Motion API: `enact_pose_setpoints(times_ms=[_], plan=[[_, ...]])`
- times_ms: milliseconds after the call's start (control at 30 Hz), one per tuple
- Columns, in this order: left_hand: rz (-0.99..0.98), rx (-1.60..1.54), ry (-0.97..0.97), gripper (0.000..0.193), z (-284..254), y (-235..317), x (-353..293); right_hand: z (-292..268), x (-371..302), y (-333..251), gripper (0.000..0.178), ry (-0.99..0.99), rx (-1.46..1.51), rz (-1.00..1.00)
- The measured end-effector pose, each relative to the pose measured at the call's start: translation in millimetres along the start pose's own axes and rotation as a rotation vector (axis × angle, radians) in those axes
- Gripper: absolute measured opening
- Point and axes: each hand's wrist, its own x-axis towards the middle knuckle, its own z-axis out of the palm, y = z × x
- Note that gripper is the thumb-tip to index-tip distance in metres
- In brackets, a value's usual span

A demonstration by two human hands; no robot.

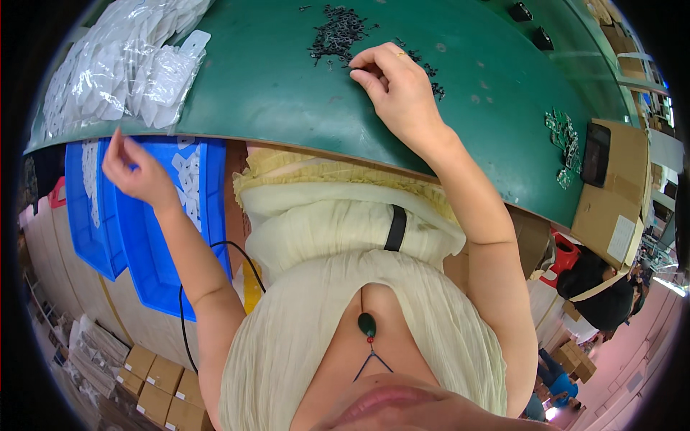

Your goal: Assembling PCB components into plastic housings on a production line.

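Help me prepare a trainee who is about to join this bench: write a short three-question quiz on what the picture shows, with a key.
1. Multiple choice: what is nearest to the fingertips of the right hand?
A) the cardboard box
B) the small black parts
C) the green circuit boards

2. True or false, of the left hand: it is touching the small black parts.

3. Fill in the blank: the flat white pieces are heaped toward the ____ end of the green tabletop.

Key:
1. B
2. False; it appears in front of the blue bins, well away from those parts.
3. left
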Motion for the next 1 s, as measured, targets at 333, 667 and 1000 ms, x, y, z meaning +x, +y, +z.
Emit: enact_pose_setpoints(times_ms=[333, 667, 1000], plan=[[0.598, 0.439, -0.666, 0.027, 95.7, 34.5, 62.4, -3.3, -12.1, -0.9, 0.007, 0.142, -0.167, -0.088], [0.478, 0.265, -0.865, 0.032, 104.5, 28.7, 89.6, -6.1, -24.3, -7.8, 0.006, 0.141, 0.227, 0.16], [0.286, -0.281, -0.528, 0.018, 40.2, 131.8, 42.1, -12.1, -30.0, -22.1, 0.01, 0.129, 0.671, 0.173]])
